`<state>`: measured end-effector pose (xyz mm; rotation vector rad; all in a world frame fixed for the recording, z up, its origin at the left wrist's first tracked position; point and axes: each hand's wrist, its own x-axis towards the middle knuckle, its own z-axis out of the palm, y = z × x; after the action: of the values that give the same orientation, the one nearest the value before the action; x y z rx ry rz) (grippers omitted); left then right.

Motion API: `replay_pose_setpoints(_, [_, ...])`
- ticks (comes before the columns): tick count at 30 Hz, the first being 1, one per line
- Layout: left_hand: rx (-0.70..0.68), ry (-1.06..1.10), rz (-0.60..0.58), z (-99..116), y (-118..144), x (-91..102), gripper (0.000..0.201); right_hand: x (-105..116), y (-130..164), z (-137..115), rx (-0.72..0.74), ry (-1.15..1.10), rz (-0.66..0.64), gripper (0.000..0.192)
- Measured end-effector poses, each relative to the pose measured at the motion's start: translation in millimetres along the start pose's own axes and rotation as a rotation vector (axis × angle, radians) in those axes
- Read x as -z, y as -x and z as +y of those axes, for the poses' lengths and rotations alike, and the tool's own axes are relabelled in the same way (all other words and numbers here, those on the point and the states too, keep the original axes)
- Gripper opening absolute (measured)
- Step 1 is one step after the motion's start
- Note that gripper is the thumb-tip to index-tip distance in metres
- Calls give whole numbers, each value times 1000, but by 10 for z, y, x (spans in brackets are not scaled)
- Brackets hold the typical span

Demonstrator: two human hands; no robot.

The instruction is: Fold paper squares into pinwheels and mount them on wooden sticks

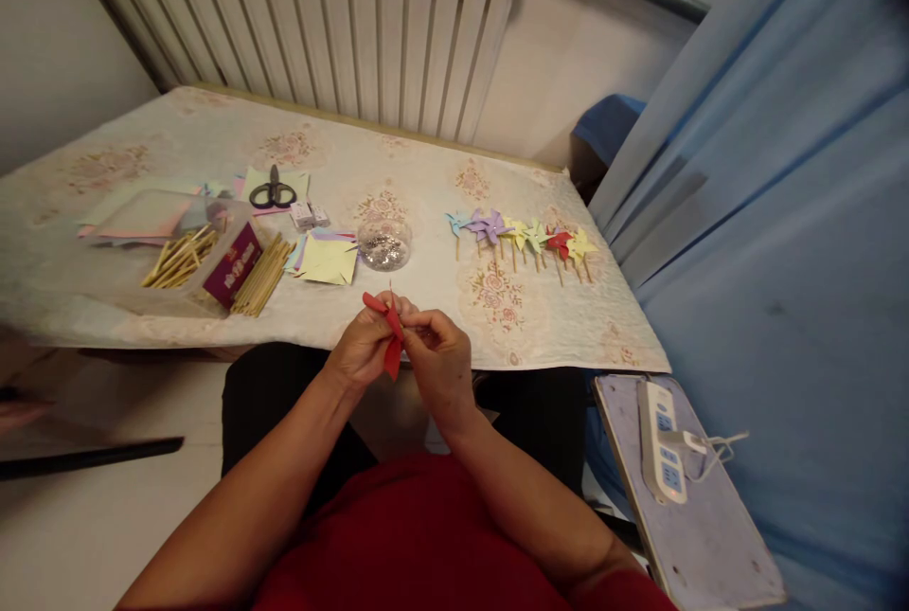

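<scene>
Over the table's front edge, my left hand (362, 346) pinches a red paper pinwheel (393, 355) whose blades are folded in. A thin pointed piece juts up above the paper. My right hand (441, 355) is closed at the pinwheel's middle, thumb against fingertips; what lies between them is too small to make out. Beyond the hands stands a clear round container (384, 243) of small shiny metal pieces. Left of it lies a stack of cut paper squares (327, 259), beside a bundle of thin wooden sticks (261, 278).
A clear plastic box (170, 303) holds more sticks. Black-handled scissors (273, 194) rest on paper near small white boxes (310, 215). Several finished pinwheels (490, 227) on sticks lie to the right. A power strip (664, 445) sits on a side stool by a blue curtain (774, 213).
</scene>
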<state>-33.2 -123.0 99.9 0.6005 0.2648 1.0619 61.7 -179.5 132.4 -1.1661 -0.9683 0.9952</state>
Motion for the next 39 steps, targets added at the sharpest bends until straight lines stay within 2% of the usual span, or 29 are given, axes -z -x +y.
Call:
replay_pose_setpoints(5, [50, 4, 14, 22, 3, 30, 32, 42, -26, -65, -94, 22, -4, 14])
replay_pose_setpoints(9, [84, -14, 54, 7, 1, 98, 32, 92, -82, -22, -120, 23, -7, 15])
replay_pose_setpoints(17, [23, -69, 248, -16, -86, 121, 27, 243, -137, 248, -228, 10, -35, 16])
replay_pose_setpoints(25, [-66, -157, 490, -61, -131, 178, 31, 426, -90, 544, -327, 38, -96, 13])
replay_pose_setpoints(32, [-96, -265, 601, -90, -151, 217, 31, 507, -59, 712, -373, 99, -139, 14])
replay_pose_setpoints(39, [-93, -364, 657, -124, -167, 264, 28, 514, -63, 757, -364, 142, -161, 13])
